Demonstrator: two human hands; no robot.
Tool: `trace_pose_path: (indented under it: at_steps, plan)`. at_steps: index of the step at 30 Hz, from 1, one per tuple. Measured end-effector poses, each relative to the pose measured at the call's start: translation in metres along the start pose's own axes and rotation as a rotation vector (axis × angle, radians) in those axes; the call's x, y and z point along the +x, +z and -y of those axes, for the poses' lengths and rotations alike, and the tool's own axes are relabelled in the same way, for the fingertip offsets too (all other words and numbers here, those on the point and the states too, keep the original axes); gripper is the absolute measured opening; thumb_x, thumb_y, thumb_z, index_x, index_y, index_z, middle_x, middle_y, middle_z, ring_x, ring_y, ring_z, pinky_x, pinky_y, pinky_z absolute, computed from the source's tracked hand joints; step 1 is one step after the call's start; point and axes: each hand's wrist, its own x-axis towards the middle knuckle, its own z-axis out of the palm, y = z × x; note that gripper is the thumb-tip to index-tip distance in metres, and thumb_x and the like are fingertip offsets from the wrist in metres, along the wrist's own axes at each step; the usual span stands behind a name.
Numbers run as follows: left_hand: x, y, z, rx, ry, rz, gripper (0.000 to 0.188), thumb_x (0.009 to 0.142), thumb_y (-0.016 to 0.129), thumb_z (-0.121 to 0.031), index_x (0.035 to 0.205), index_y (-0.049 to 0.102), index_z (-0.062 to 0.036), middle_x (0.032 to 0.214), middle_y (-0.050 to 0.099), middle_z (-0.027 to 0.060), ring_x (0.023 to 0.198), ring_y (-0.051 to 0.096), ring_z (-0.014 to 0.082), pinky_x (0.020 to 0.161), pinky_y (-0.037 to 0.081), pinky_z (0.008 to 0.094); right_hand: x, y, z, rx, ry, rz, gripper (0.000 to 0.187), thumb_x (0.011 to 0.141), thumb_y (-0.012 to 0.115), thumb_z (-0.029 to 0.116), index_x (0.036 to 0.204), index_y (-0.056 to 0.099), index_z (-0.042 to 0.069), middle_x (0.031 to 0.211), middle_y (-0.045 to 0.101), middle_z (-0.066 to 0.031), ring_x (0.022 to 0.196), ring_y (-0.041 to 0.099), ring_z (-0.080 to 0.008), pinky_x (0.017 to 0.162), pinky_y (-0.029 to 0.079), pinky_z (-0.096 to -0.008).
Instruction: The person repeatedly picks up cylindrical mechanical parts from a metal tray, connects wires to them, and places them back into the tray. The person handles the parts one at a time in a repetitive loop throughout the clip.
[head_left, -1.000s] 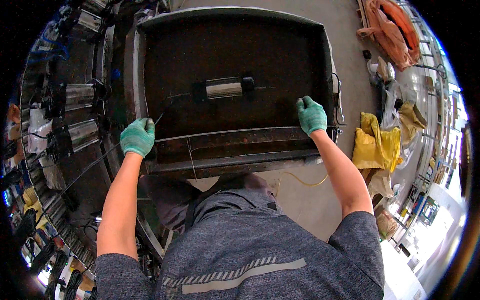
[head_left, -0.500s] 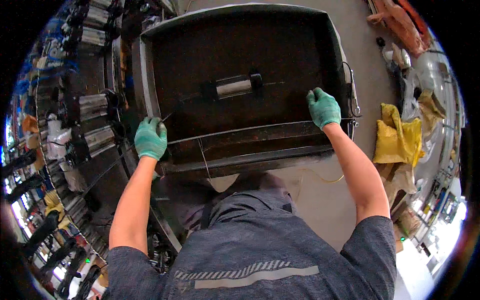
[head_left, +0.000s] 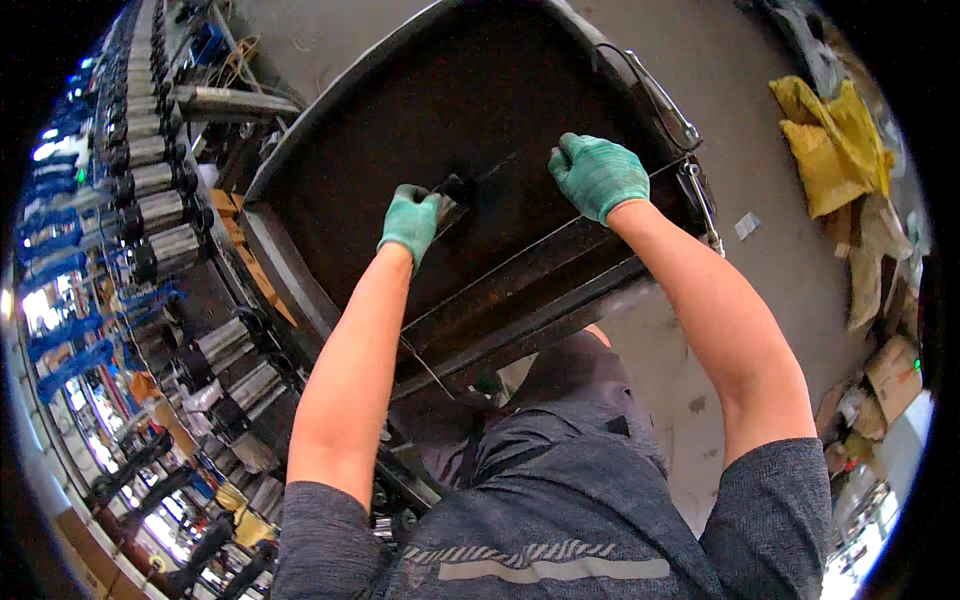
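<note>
A silver cylinder (head_left: 453,212) with a black end cap lies in a dark, deep tray (head_left: 285,255) in front of me. My left hand (head_left: 410,222), in a green glove, is closed around its near left end and hides that part. A thin rod (head_left: 497,168) sticks out of the cylinder's far end. My right hand (head_left: 600,178), gloved the same way, hovers over the tray's right side. Its fingers are loosely bent, slightly apart, and hold nothing that I can see. It is clear of the rod's tip.
Racks of similar silver cylinders (head_left: 160,213) with black ends line the left side. Wrenches (head_left: 700,205) hang on the tray's right edge, beside a dark cable loop (head_left: 640,85). A yellow sack (head_left: 825,150) and a cardboard box (head_left: 893,377) are on the right.
My left hand has left the tray's left edge and taken hold of the cylinder. My right hand has moved inward over the tray. The whole view has turned.
</note>
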Motion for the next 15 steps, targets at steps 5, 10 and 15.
trace_pose_path:
  at_steps: [5, 10, 15]
  plan:
    - [0.044, 0.030, -0.020, -0.639, -0.374, 0.240, 0.026, 0.099, 0.065, -0.024, 0.119, 0.061, -0.0073, 0.108, 0.068, 0.0118, 0.084, 0.068, 0.0249, 0.063, 0.056, 0.0386, -0.001, 0.003, -0.005, 0.028, -0.013, -0.027, 0.030, 0.101, 0.052, 0.037, 0.101, 0.068, 0.011, 0.100, 0.073, -0.0154, 0.093, 0.070, -0.0389, 0.081, 0.056, -0.0519]
    - [0.040, 0.040, -0.014, -0.699, -0.356, 0.161, 0.031, 0.097, 0.070, -0.016, 0.121, 0.054, -0.0042, 0.109, 0.066, 0.0155, 0.079, 0.070, 0.0314, 0.065, 0.062, 0.0448, -0.004, 0.002, -0.008, 0.064, -0.039, -0.047, 0.030, 0.101, 0.052, 0.037, 0.100, 0.068, 0.011, 0.098, 0.073, -0.0144, 0.091, 0.071, -0.0378, 0.078, 0.057, -0.0504]
    - [0.023, 0.039, -0.002, -0.617, -0.329, 0.020, 0.026, 0.094, 0.074, -0.014, 0.110, 0.055, -0.0064, 0.102, 0.066, 0.0139, 0.082, 0.071, 0.0333, 0.065, 0.062, 0.0457, -0.003, -0.007, -0.006, 0.087, -0.017, 0.053, 0.032, 0.100, 0.053, 0.037, 0.109, 0.070, 0.011, 0.107, 0.074, -0.0155, 0.100, 0.071, -0.0374, 0.085, 0.057, -0.0507]
